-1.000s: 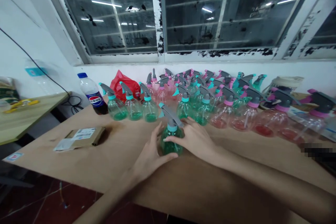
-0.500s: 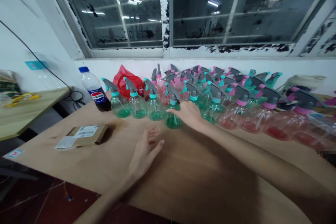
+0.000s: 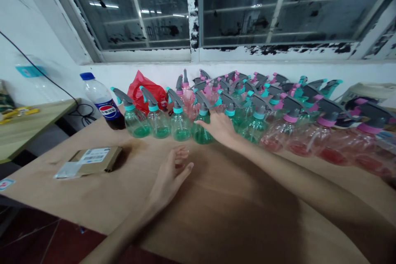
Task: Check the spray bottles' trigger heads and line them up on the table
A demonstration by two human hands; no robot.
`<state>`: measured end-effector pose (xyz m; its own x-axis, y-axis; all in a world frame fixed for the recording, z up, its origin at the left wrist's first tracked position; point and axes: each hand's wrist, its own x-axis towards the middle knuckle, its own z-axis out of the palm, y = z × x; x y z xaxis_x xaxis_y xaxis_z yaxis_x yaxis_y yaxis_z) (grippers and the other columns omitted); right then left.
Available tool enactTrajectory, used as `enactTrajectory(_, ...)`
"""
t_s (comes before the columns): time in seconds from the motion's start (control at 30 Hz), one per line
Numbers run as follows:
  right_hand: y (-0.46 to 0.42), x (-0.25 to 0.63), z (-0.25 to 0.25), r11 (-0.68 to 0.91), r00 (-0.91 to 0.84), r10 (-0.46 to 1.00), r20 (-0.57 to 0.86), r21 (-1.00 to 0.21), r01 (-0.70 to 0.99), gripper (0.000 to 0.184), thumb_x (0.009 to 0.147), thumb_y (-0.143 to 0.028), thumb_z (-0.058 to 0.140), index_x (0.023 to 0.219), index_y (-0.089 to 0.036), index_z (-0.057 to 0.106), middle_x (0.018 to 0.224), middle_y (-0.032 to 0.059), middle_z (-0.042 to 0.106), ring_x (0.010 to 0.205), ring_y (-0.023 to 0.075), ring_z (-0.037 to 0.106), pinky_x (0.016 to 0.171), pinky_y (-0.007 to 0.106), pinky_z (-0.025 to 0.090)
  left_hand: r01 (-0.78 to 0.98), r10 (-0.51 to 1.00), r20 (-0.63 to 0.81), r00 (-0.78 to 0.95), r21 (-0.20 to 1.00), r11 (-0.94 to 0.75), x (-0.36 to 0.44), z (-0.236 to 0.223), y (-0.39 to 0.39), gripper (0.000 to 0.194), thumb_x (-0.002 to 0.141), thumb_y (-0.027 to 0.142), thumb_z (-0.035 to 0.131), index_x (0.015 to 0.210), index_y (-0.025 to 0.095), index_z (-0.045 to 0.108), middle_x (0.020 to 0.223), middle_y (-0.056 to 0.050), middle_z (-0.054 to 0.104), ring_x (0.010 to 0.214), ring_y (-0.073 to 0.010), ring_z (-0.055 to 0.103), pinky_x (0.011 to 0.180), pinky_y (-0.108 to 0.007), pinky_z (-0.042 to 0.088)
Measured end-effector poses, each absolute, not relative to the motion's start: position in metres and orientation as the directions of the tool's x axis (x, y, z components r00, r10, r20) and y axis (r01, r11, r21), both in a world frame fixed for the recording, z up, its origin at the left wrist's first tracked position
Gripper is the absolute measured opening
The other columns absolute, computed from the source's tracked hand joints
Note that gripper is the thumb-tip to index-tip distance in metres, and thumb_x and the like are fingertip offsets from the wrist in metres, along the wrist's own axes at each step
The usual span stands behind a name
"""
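Note:
My right hand [image 3: 220, 127] is on a green spray bottle [image 3: 202, 132] with a grey trigger head and teal collar. Its thumb lies across the front of the bottle's shoulder, while the other fingers are partly hidden beside and behind it. Left of it stand three similar green spray bottles, the nearest one [image 3: 181, 127] close by. Over the bare tabletop in front, my left hand [image 3: 171, 173] is open and holds nothing, its fingers slightly bent and the thumb apart. Pink spray bottles [image 3: 305, 142] line the right side of the front row.
Several more spray bottles crowd behind, against the wall under the window. A cola bottle [image 3: 103, 105] and a red plastic bag [image 3: 140, 90] stand at the back left. A flat cardboard parcel [image 3: 93, 160] lies on the wooden table [image 3: 133, 198]. Another table [image 3: 34, 128] is far left.
The green spray bottle in my right hand has slid back toward the wall, into line with the bottles on its left. My left hand has barely moved. The view has shifted slightly.

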<state>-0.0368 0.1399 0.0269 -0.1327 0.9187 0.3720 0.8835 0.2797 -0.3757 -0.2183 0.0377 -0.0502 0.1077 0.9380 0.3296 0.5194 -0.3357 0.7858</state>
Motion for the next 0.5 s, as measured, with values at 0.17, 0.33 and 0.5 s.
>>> enactTrajectory(0.17,0.134,-0.035,0.03,0.288,-0.137,0.926,0.352,-0.424,0.859,0.064,0.084,-0.054,0.054,0.121,-0.002,0.055,0.093,0.0223,0.07,0.083,0.0343,0.066,0.062,0.039,0.045,0.514,0.943,0.307,0.127,0.793,-0.327,-0.212,-0.052,0.049,0.039,0.087,0.039,0.056,0.121,0.024,0.044,0.112,-0.007,0.058,0.105,-0.0224,0.059,0.081,-0.037,0.055)
enactTrajectory(0.33,0.114,-0.009,0.037,0.343,-0.194,0.921,0.337,-0.469,0.814,0.064,0.082,-0.056,0.056,0.127,-0.01,0.056,0.102,0.0178,0.07,0.095,0.0329,0.065,0.073,0.041,0.048,0.552,0.945,0.266,0.188,0.768,-0.326,-0.199,-0.046,0.061,0.039,0.088,0.042,0.054,0.12,0.023,0.045,0.109,-0.008,0.06,0.098,-0.0221,0.063,0.077,-0.036,0.055)
enactTrajectory(0.5,0.073,0.032,0.045,0.374,-0.252,0.927,0.278,-0.621,0.689,0.046,0.08,-0.052,0.061,0.111,-0.02,0.067,0.099,0.0104,0.073,0.082,0.0264,0.068,0.073,0.041,0.05,0.643,0.939,0.19,0.286,0.689,-0.335,-0.155,-0.016,0.077,0.036,0.093,0.038,0.044,0.125,0.022,0.043,0.08,0.0,0.068,0.064,-0.0164,0.067,0.066,-0.03,0.053)
